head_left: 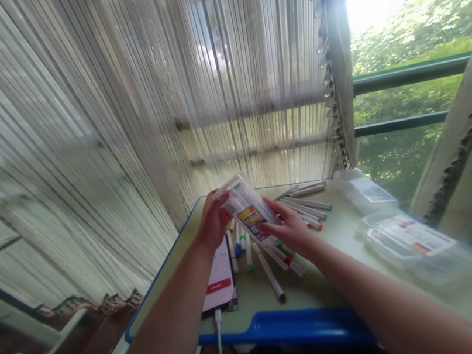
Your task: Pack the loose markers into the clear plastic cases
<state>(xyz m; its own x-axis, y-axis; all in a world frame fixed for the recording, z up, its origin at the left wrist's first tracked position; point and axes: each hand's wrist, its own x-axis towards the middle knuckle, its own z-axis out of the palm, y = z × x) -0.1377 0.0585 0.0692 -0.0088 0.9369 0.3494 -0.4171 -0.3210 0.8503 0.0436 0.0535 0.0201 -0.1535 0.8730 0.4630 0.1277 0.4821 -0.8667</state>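
Over the table, left hand and right hand clasp a clear case holding markers.

Both bare: left hand and right hand, uncovered from the fingers back past the wrists. The left forearm and right forearm were bare too, uncovered from behind the fingers down to the lower frame edge. Both forearms looked smooth and slender. Nails and finger detail were too blurred to tell.
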